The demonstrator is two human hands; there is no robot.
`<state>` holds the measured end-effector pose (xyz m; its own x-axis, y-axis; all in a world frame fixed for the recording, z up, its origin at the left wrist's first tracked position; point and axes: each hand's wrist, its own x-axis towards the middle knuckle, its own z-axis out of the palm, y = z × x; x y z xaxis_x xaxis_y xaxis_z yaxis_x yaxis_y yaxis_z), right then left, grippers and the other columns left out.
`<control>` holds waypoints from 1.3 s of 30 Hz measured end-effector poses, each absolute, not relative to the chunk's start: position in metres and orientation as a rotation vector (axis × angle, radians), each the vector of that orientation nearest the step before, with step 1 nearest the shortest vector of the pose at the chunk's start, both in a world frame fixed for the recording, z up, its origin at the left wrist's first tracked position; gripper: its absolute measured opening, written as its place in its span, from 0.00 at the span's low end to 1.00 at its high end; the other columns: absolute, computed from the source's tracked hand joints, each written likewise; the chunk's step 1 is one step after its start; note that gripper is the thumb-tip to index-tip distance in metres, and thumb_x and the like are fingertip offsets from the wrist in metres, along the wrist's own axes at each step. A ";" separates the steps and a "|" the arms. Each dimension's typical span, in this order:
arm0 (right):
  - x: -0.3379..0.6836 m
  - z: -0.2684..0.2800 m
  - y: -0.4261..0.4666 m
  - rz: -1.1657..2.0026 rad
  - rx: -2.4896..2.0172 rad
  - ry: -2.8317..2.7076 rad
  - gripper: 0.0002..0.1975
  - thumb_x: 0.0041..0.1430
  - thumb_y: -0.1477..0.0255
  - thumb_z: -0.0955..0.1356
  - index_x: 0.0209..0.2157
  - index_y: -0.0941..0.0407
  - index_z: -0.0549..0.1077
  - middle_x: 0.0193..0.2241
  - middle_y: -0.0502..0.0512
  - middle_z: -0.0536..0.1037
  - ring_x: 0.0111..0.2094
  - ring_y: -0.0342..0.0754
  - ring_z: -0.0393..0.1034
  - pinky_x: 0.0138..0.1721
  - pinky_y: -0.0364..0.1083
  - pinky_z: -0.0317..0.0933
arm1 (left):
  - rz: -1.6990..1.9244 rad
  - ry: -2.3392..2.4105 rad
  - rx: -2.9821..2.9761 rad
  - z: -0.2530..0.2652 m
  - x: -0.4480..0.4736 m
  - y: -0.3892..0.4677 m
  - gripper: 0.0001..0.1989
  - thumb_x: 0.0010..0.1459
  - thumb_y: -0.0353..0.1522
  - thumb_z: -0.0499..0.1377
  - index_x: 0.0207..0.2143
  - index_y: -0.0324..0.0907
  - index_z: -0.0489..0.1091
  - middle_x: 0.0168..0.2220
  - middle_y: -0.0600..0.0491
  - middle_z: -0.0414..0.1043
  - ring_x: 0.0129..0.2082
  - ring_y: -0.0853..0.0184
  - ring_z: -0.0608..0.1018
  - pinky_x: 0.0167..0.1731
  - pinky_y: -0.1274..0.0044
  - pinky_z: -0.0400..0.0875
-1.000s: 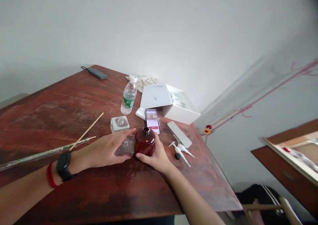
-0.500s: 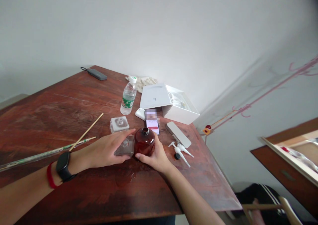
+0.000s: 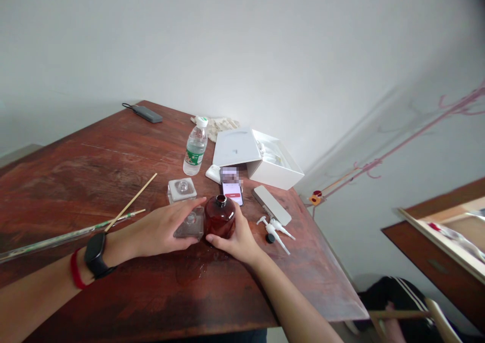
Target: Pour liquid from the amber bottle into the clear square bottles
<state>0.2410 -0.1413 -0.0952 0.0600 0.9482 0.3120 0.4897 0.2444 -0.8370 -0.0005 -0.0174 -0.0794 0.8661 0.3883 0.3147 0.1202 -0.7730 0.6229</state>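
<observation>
My right hand [image 3: 235,238] is wrapped round a reddish-brown bottle [image 3: 219,218], which stands upright with its mouth uncapped. Right beside it, my left hand [image 3: 168,226] grips a square clear bottle [image 3: 190,224] between thumb and fingers; the palm side is hidden. Behind the left hand stands a second square bottle [image 3: 182,189], clear with a whitish top. Wet drops [image 3: 195,272] lie on the wood in front of the bottles. To the right of my right hand are white pump heads [image 3: 276,232] and a small black cap [image 3: 270,238].
On the wooden table [image 3: 91,181] stand a water bottle [image 3: 195,148] and an open white box [image 3: 273,168]. A phone [image 3: 232,194], a pale flat case [image 3: 272,205], a wooden stick [image 3: 132,200], wrapped chopsticks [image 3: 68,237], a grey device [image 3: 147,113] and a glove [image 3: 220,126] lie around.
</observation>
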 end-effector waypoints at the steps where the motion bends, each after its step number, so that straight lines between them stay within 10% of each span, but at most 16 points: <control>1: 0.241 -0.095 -0.141 0.615 -1.371 -1.571 0.47 0.52 0.57 0.82 0.67 0.54 0.63 0.64 0.66 0.76 0.65 0.64 0.73 0.69 0.60 0.63 | 0.573 0.369 2.422 -0.079 0.000 -0.017 0.43 0.61 0.36 0.69 0.74 0.48 0.54 0.72 0.41 0.67 0.67 0.46 0.75 0.69 0.55 0.68; 39: 0.240 -0.092 -0.141 0.589 -1.398 -1.584 0.48 0.52 0.55 0.82 0.68 0.54 0.63 0.65 0.66 0.75 0.65 0.64 0.72 0.70 0.61 0.63 | 0.517 0.435 2.444 -0.077 0.001 -0.018 0.41 0.62 0.38 0.67 0.73 0.46 0.57 0.71 0.41 0.69 0.66 0.47 0.77 0.68 0.57 0.70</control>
<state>0.2402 -0.1414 -0.0923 0.0601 0.9469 0.3159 0.5110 0.2427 -0.8246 0.0007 -0.0178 -0.0770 0.8706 0.4172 0.2608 0.1849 -0.7686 0.6124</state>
